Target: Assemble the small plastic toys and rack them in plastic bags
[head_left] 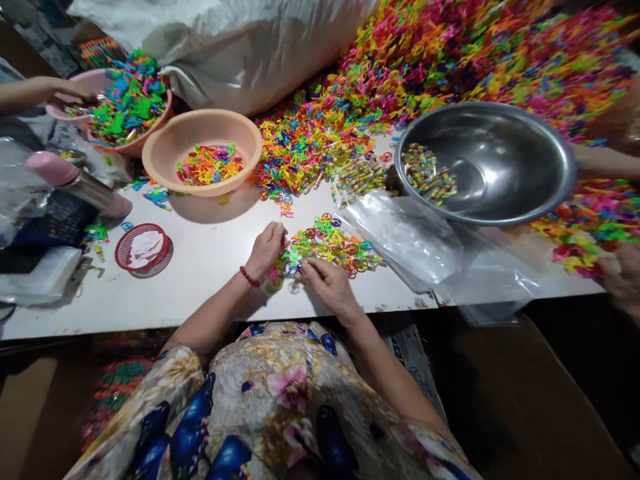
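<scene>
My left hand (266,248) is curled over the near edge of a small heap of coloured plastic pieces (334,244) on the white table (210,267), fingers closed on some of them. A red bead bracelet (249,277) circles that wrist. My right hand (327,283) lies just to the right, fingertips pinched on pieces at the heap's front edge. Both hands nearly touch each other.
A huge pile of coloured pieces (450,60) covers the far table. A steel bowl (485,160) with packed pieces stands right, clear plastic bags (405,233) beside it. Peach basins (203,150) (130,107) stand left, with a red lid (143,248). Other people's hands reach in at far left (60,90) and far right (623,277).
</scene>
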The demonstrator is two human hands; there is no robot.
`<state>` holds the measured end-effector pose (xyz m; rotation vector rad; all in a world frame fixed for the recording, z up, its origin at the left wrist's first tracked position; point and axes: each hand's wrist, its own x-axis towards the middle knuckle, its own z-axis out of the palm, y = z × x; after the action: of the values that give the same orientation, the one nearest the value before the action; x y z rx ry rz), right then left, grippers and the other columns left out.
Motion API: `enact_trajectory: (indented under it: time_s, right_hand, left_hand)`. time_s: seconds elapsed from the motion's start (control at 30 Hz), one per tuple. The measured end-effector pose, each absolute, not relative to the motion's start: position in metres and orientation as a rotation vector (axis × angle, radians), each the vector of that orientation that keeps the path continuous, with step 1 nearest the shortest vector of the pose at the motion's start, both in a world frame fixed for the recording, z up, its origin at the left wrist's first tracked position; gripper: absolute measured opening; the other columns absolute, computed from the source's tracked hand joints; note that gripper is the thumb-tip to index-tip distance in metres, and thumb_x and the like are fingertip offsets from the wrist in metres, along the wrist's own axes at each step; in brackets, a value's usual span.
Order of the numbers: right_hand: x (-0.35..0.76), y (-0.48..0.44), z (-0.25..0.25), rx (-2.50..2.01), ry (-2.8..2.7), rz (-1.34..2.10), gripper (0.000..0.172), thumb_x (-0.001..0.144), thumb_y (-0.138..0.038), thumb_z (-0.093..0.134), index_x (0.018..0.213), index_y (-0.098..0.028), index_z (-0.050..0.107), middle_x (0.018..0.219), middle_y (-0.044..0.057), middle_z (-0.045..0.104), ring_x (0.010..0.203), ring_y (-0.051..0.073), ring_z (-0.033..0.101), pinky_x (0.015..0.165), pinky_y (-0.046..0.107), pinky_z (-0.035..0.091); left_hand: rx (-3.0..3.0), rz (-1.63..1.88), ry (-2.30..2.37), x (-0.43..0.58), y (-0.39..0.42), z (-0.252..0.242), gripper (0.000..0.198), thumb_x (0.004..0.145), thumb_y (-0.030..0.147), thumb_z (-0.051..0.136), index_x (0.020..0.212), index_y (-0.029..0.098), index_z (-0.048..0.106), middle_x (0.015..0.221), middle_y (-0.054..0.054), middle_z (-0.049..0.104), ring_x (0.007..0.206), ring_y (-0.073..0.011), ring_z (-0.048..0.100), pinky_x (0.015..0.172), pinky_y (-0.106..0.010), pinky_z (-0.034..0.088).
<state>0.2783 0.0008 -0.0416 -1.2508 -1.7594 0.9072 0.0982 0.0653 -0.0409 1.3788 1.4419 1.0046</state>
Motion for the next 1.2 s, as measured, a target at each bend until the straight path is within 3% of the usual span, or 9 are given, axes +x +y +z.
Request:
enact_trajectory:
  time_s: [0.1, 0.27, 0.4, 0.53, 0.7, 0.83, 0.97, 1.1, 1.2]
  right_hand:
    - [0.304, 0.013, -0.040, -1.389, -1.811, 0.506, 0.025, 0.099, -0.039, 0.052, 0.098, -0.021, 0.070, 0.092, 0.008, 0.070, 0.089, 0.023, 0.062, 0.084, 0.038, 0.049]
    - [0.328, 0.038, -0.032, -1.562, -1.959, -0.015, 0.026, 0.097, -0.035, 0.054, 0.109, -0.020, 0.071, 0.118, 0.015, 0.064, 0.109, 0.030, 0.054, 0.097, 0.047, 0.046]
    - [0.329, 0.090, -0.026, -1.574, -2.100, 0.008, 0.029, 0.100, -0.030, 0.046, 0.112, -0.017, 0.069, 0.116, 0.016, 0.066, 0.108, 0.029, 0.055, 0.099, 0.043, 0.044]
    - [0.332, 0.165, -0.028, -1.804, -2.188, 0.111, 0.027, 0.097, -0.026, 0.049, 0.112, -0.011, 0.066, 0.114, 0.020, 0.067, 0.109, 0.031, 0.056, 0.099, 0.042, 0.041]
    - [0.332, 0.229, -0.045, -2.061, -2.092, 0.214, 0.025, 0.092, -0.022, 0.061, 0.107, -0.002, 0.065, 0.114, 0.028, 0.066, 0.110, 0.031, 0.059, 0.096, 0.039, 0.040]
    - [0.317, 0.243, -0.058, -2.008, -2.136, 0.255, 0.026, 0.088, -0.022, 0.065, 0.102, 0.000, 0.065, 0.109, 0.027, 0.066, 0.111, 0.028, 0.059, 0.097, 0.037, 0.039]
    - [0.304, 0.246, -0.064, -1.974, -2.274, 0.254, 0.046, 0.067, -0.017, 0.080, 0.109, -0.003, 0.064, 0.115, 0.026, 0.063, 0.114, 0.035, 0.058, 0.099, 0.040, 0.042]
    - [0.302, 0.247, -0.064, -2.112, -2.294, 0.273, 0.073, 0.058, -0.014, 0.083, 0.125, -0.003, 0.056, 0.116, 0.025, 0.062, 0.109, 0.035, 0.060, 0.095, 0.042, 0.046]
    - [0.304, 0.246, -0.063, -2.187, -2.266, 0.339, 0.073, 0.057, -0.015, 0.084, 0.124, -0.005, 0.056, 0.115, 0.024, 0.063, 0.108, 0.034, 0.061, 0.091, 0.041, 0.048]
  left_hand:
    - [1.781, 0.924, 1.553, 0.097, 0.110, -0.048, 0.010, 0.094, 0.027, 0.053, 0.095, 0.020, 0.061, 0.094, -0.005, 0.059, 0.086, -0.0169, 0.057, 0.082, -0.030, 0.046]
    - [2.104, 0.658, 1.721, 0.107, 0.159, -0.072, 0.027, 0.087, 0.031, 0.067, 0.111, 0.020, 0.060, 0.116, -0.013, 0.050, 0.108, -0.0265, 0.054, 0.098, -0.042, 0.046]
    - [2.083, 0.582, 1.829, 0.107, 0.163, -0.080, 0.020, 0.085, 0.017, 0.063, 0.104, 0.016, 0.057, 0.113, -0.014, 0.052, 0.108, -0.0277, 0.054, 0.097, -0.042, 0.046]
    - [1.688, 0.790, 1.817, 0.090, 0.149, -0.077, 0.023, 0.077, 0.015, 0.068, 0.093, 0.019, 0.052, 0.095, -0.005, 0.056, 0.092, -0.0201, 0.057, 0.088, -0.037, 0.049]
    - [0.789, 1.158, 1.309, 0.060, 0.116, -0.064, 0.034, 0.071, 0.017, 0.072, 0.099, 0.018, 0.054, 0.084, 0.000, 0.062, 0.068, -0.0108, 0.061, 0.071, -0.028, 0.053]
    - [0.484, 1.160, 1.022, 0.042, 0.090, -0.055, 0.028, 0.071, 0.010, 0.070, 0.098, 0.014, 0.064, 0.087, -0.006, 0.069, 0.071, -0.0120, 0.066, 0.068, -0.024, 0.055]
    - [0.379, 1.188, 0.988, 0.038, 0.079, -0.053, 0.031, 0.073, 0.001, 0.061, 0.099, 0.013, 0.068, 0.090, -0.007, 0.070, 0.082, -0.0136, 0.070, 0.080, -0.027, 0.058]
    - [0.393, 1.246, 0.988, 0.039, 0.075, -0.055, 0.032, 0.071, -0.003, 0.063, 0.097, 0.016, 0.070, 0.093, -0.006, 0.071, 0.087, -0.0130, 0.069, 0.088, -0.027, 0.056]
    - [0.385, 1.249, 0.985, 0.040, 0.069, -0.055, 0.032, 0.070, -0.004, 0.066, 0.093, 0.016, 0.071, 0.087, -0.003, 0.071, 0.081, -0.0110, 0.068, 0.082, -0.023, 0.056]
